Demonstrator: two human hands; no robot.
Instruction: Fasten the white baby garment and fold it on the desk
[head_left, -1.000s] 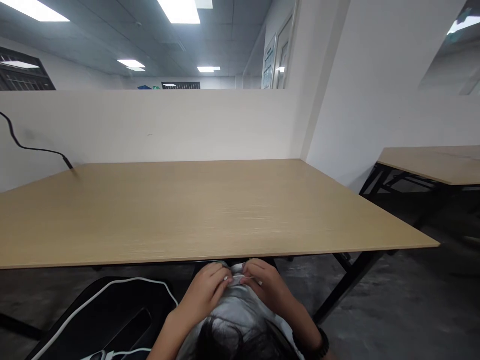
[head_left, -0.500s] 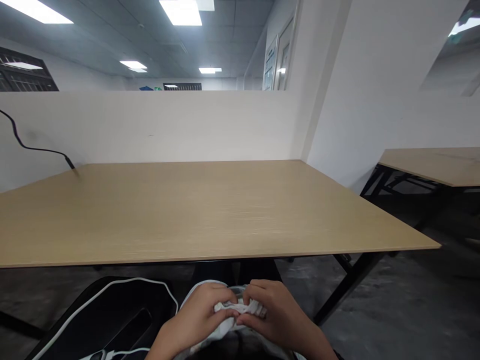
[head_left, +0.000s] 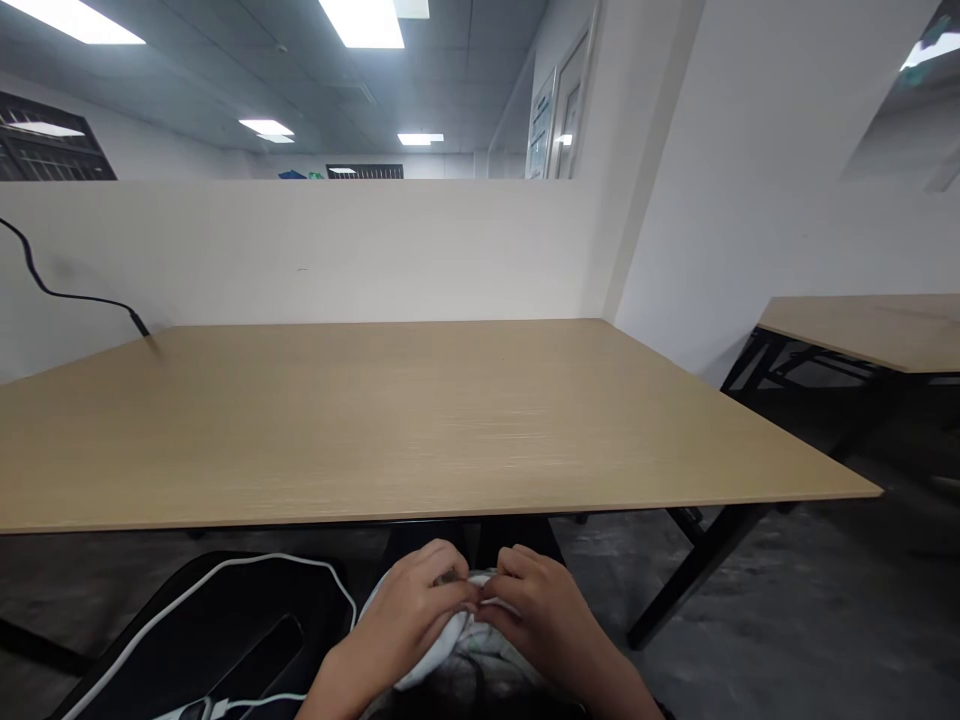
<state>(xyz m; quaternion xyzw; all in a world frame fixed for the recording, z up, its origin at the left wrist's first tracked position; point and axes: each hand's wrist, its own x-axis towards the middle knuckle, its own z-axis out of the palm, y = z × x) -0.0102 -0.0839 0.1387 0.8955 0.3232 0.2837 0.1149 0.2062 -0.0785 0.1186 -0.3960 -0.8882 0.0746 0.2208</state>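
Note:
My left hand [head_left: 417, 604] and my right hand [head_left: 531, 610] meet low in the view, just in front of my body and below the table's near edge. Fingers of both hands are bent and pinched on a soft whitish cloth [head_left: 469, 634], whose folds hang below them. Between the two hands the fingertips nearly touch, and they hide most of the gripped part. What kind of cloth item it is I cannot make out.
A wooden table [head_left: 390, 420] spans the view ahead, against a white partition [head_left: 360, 250]. A black bag [head_left: 225, 610] with a white cable [head_left: 161, 620] across it lies at lower left. On the table's left, a black cable [head_left: 82, 298] sticks up. Another table [head_left: 877, 330] stands at right.
Both hands have risen slightly and their fingertips have come closer together. The bunched white cloth that showed between them is now mostly covered by fingers.

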